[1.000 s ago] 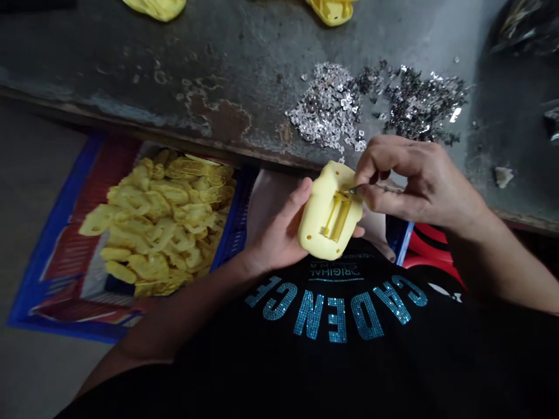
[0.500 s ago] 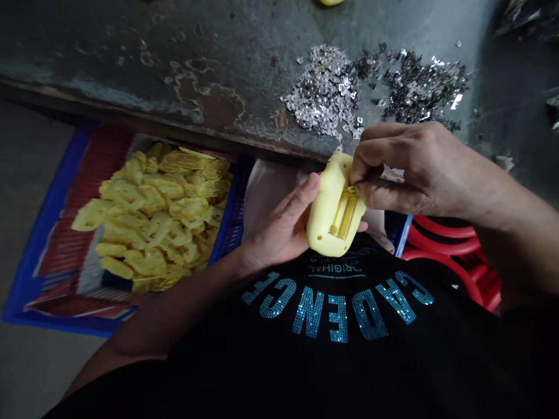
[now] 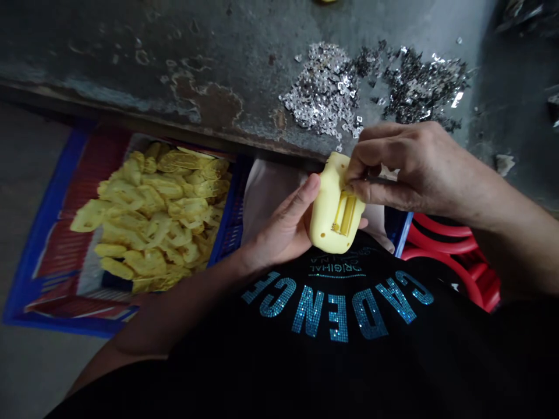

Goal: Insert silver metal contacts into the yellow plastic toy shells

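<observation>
My left hand [image 3: 279, 230] cups a pale yellow plastic shell [image 3: 334, 206] from below and behind, thumb along its left side, just above my lap. The shell's open side faces me and shows a darker yellow ribbed slot. My right hand [image 3: 404, 166] is closed in a pinch at the shell's upper edge, fingertips pressed into the slot. What the pinch holds is hidden by the fingers. Both hands hover at the near edge of the worn grey table [image 3: 174, 64].
Two heaps of small shiny metal parts [image 3: 332, 93] and darker metal parts [image 3: 421, 84] lie on the table just beyond my hands. A blue crate [image 3: 39, 233] full of yellow plastic shells [image 3: 152, 212] sits on the floor to my left. Red stools [image 3: 454, 253] stand at right.
My right hand has pushed its pinched fingers down into the shell's slot; the small metal piece seen a second ago is now hidden. The shell tilted slightly upright. The view shifted a little.
</observation>
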Available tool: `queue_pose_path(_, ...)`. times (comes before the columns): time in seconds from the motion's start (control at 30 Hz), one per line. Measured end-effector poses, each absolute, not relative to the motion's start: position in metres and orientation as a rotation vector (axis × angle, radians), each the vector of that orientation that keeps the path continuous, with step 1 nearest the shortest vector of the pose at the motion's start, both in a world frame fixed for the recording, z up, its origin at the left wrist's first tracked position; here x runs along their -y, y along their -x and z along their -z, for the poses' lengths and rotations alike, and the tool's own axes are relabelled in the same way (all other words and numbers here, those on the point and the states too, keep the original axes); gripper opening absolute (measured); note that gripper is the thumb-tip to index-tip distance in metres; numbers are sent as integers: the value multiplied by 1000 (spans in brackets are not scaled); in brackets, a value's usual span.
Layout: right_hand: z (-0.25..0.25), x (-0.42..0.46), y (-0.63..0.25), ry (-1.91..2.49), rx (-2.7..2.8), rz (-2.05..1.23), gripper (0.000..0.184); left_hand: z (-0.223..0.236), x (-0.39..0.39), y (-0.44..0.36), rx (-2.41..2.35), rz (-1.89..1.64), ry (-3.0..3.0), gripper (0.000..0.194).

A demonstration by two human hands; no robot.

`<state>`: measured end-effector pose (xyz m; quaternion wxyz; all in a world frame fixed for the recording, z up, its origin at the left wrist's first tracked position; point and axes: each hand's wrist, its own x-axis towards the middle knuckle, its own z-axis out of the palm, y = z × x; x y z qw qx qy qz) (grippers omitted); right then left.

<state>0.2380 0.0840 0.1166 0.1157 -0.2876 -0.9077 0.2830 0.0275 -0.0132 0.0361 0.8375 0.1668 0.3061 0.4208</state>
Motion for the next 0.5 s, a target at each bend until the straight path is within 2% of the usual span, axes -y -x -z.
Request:
queue_pose_path(0.2,-102,-71,-250,943,2350,-881,22,-34,12,-30,-654,-867,-350,68)
queue_pose_path(0.33,-78,-64,-247,918,2284,-1003,50,-29,17,-30,-767,-991,-446,66)
queue_pose_path(0.5,-58,-51,-239,984,2114,-971,48,-22,29,-19,-850,-1065,-598,64)
